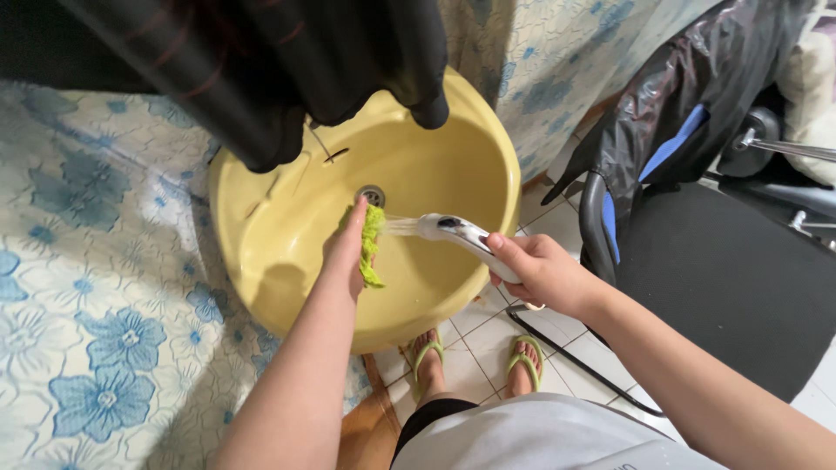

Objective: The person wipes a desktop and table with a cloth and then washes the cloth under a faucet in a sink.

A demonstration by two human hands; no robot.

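Note:
My left hand (347, 248) holds a green cloth (373, 239) flat against its palm, over the bowl of a round yellow sink (261, 235). My right hand (540, 271) grips the handle of a white hand-held sprayer (457, 231). The sprayer's head points left and a short jet of water hits the cloth. The cloth hangs just in front of the metal drain (372, 193). Most of the cloth is hidden behind my left hand.
Dark garments (287, 61) hang over the sink's back rim. Blue-flowered tiles (96, 287) cover the wall to the left. A black chair (697, 244) draped with a dark jacket stands at the right. My feet in green sandals (475, 357) rest on white floor tiles.

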